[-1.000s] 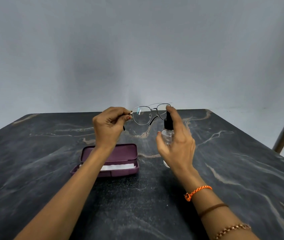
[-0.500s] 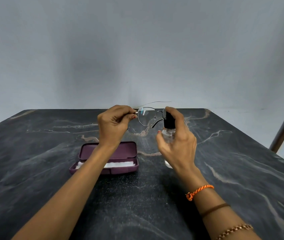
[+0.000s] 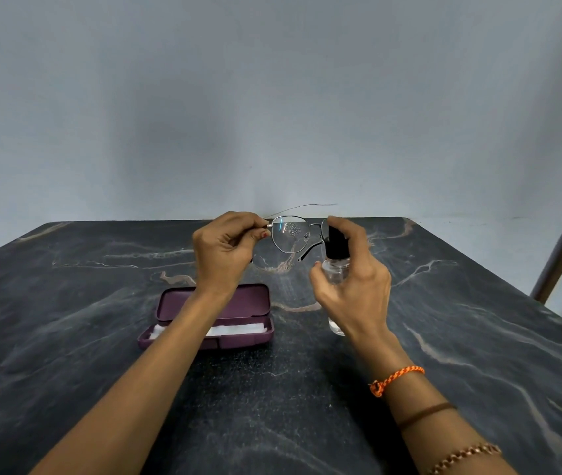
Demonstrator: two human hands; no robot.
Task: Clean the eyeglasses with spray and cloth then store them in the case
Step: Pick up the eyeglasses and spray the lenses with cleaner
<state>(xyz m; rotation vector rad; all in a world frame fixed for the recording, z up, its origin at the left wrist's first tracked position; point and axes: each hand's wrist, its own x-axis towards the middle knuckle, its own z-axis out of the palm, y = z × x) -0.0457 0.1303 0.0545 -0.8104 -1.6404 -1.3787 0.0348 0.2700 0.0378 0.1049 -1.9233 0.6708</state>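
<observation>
Left of the thin metal-framed eyeglasses [image 3: 290, 233], the left hand [image 3: 224, 250] pinches their hinge, above the open maroon plastic case [image 3: 211, 315] holding a white cloth [image 3: 238, 329]. Right of them, the right hand [image 3: 351, 279] grips a clear spray bottle [image 3: 336, 265]; aim squarely, mist lightly.

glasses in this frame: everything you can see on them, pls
The thin silver wire-frame eyeglasses are held up above the dark marbled table, unfolded. The left hand pinches them at one hinge corner; one slim temple arcs away toward the wall, and a dark temple tip hangs below. The clear lens in view carries droplets and a bright glint. The other lens is mostly hidden behind the black-capped clear spray bottle, which the right hand grips.
</observation>
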